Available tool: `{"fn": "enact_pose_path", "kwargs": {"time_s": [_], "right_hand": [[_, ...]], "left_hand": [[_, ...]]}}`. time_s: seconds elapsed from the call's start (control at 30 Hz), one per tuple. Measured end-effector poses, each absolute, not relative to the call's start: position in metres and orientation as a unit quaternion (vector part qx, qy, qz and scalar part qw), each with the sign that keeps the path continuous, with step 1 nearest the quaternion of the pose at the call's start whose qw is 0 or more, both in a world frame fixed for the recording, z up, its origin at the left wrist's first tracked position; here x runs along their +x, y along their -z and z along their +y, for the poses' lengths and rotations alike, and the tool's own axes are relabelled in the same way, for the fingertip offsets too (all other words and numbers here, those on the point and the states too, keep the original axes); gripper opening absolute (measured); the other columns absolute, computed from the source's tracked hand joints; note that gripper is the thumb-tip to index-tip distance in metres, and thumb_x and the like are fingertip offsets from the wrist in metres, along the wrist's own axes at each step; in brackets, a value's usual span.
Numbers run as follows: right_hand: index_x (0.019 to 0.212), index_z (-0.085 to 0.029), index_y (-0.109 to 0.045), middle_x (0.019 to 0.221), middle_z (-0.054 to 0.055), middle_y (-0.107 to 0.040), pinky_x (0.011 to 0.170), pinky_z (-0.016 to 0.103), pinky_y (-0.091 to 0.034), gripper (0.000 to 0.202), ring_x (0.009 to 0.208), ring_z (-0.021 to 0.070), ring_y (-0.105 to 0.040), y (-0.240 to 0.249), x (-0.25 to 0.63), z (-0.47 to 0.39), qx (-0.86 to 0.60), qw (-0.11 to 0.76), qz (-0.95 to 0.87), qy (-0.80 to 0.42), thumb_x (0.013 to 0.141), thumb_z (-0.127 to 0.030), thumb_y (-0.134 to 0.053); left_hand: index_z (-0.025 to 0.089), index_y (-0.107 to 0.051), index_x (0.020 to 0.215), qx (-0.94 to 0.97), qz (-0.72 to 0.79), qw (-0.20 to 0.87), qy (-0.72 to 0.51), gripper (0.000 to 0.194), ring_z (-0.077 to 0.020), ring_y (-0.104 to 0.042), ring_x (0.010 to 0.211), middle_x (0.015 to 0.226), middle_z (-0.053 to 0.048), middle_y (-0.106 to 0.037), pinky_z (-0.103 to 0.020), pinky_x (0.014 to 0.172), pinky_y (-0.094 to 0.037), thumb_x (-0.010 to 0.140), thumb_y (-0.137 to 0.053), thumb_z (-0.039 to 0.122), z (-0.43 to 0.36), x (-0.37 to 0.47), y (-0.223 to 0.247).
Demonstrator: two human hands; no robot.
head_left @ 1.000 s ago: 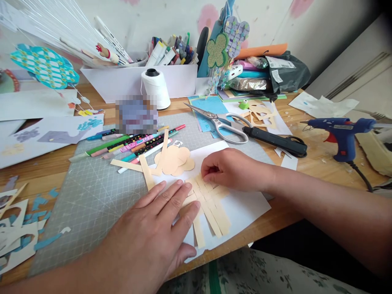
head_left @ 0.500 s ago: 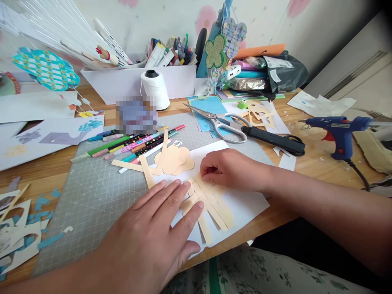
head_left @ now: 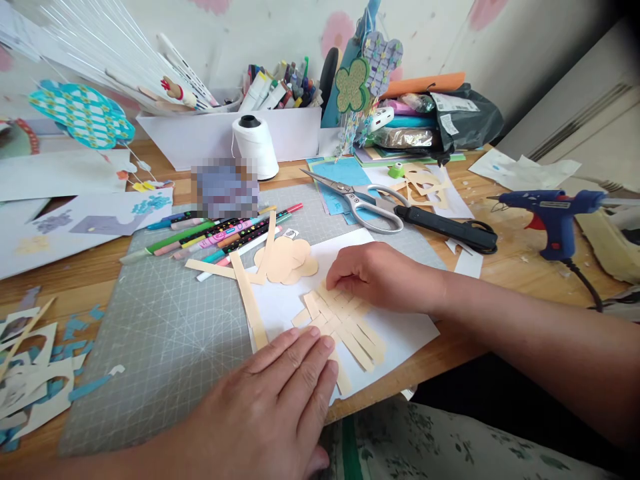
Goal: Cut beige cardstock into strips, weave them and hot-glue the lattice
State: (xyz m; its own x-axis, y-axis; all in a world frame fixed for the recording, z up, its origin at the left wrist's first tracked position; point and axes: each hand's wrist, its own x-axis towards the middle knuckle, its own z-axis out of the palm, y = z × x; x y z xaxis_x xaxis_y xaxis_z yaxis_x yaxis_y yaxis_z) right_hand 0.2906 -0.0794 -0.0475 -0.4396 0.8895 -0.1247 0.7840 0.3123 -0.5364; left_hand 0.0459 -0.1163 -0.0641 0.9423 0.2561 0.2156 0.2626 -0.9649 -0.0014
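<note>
A weave of tan paper strips [head_left: 345, 320] lies on a white sheet of paper [head_left: 413, 337], several strip ends fanning toward the near edge. My left hand [head_left: 285, 393] rests flat over its lower left end, fingers straight and side by side. At the upper right edge of the weave, my right hand [head_left: 380, 273] is closed, with its fingertips curled down at the paper. What those fingertips pinch, if anything, is hidden. Loose tan strips [head_left: 247, 293] lie left of the weave, and a tan cloud-shaped cutout [head_left: 285, 260] sits just beyond it.
A grey cutting mat [head_left: 165, 347] lies under the sheet. Felt-tip pens [head_left: 225, 237], scissors [head_left: 373, 212], a black-handled tool [head_left: 445, 227] and a thread cone [head_left: 255, 147] stand or lie beyond. A blue glue gun [head_left: 557, 220] is at right, paper scraps [head_left: 45, 380] at left.
My left hand has slid down and toward me, its fingers drawn closer together, uncovering more of the weave and a loose strip. My right hand has stayed at the upper right edge.
</note>
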Motion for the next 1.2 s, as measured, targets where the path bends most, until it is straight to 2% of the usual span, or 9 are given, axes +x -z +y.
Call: {"fn": "enact_pose_path", "kwargs": {"time_s": [0.37,0.6,0.83,1.03,1.2], "right_hand": [[0.094,-0.018,-0.075,0.097,0.006,-0.076,0.078,0.029,-0.045,0.022,0.087,0.0205,-0.067,0.045,0.286,-0.077,-0.55,0.062,-0.786,-0.274,0.087,-0.01,-0.056],[0.09,-0.017,-0.073,0.095,0.006,-0.075,0.076,0.028,-0.042,0.02,0.085,0.0187,-0.065,0.045,0.286,-0.079,-0.538,0.067,-0.794,-0.275,0.086,-0.009,-0.055],[0.084,-0.016,-0.068,0.086,0.004,-0.07,0.07,0.026,-0.039,0.015,0.077,0.0162,-0.059,0.045,0.291,-0.08,-0.534,0.093,-0.797,-0.268,0.083,-0.007,-0.056],[0.081,-0.016,-0.068,0.086,0.004,-0.069,0.07,0.026,-0.038,0.017,0.079,0.0165,-0.059,0.045,0.292,-0.079,-0.531,0.089,-0.801,-0.261,0.083,-0.005,-0.055],[0.083,-0.015,-0.069,0.086,0.006,-0.069,0.071,0.027,-0.039,0.018,0.079,0.0171,-0.059,0.043,0.292,-0.08,-0.54,0.079,-0.799,-0.254,0.084,-0.006,-0.054]], "left_hand": [[0.015,-0.064,0.124,-0.991,-0.111,-0.005,0.074,0.038,-0.0271,-0.057,0.124,0.133,-0.011,-0.064,-0.043,0.109,-0.041,0.095,-0.054,0.038,-0.115,0.045,0.058],[0.021,-0.062,0.123,-0.986,-0.138,-0.033,0.092,0.034,-0.0272,-0.06,0.115,0.124,-0.007,-0.067,-0.047,0.101,-0.047,0.096,-0.05,0.038,-0.105,0.052,0.055],[0.017,-0.07,0.109,-0.976,-0.174,0.004,0.128,0.032,-0.0276,-0.067,0.099,0.11,-0.012,-0.072,-0.044,0.086,-0.056,0.097,-0.041,0.025,-0.098,0.047,0.05],[0.025,-0.067,0.117,-0.978,-0.186,0.012,0.096,0.03,-0.0301,-0.066,0.11,0.12,-0.012,-0.07,-0.047,0.089,-0.056,0.095,-0.048,0.033,-0.093,0.048,0.053],[0.022,-0.068,0.117,-0.982,-0.163,0.035,0.087,0.033,-0.0318,-0.065,0.113,0.125,-0.013,-0.069,-0.046,0.089,-0.056,0.095,-0.049,0.037,-0.093,0.046,0.054]]}}
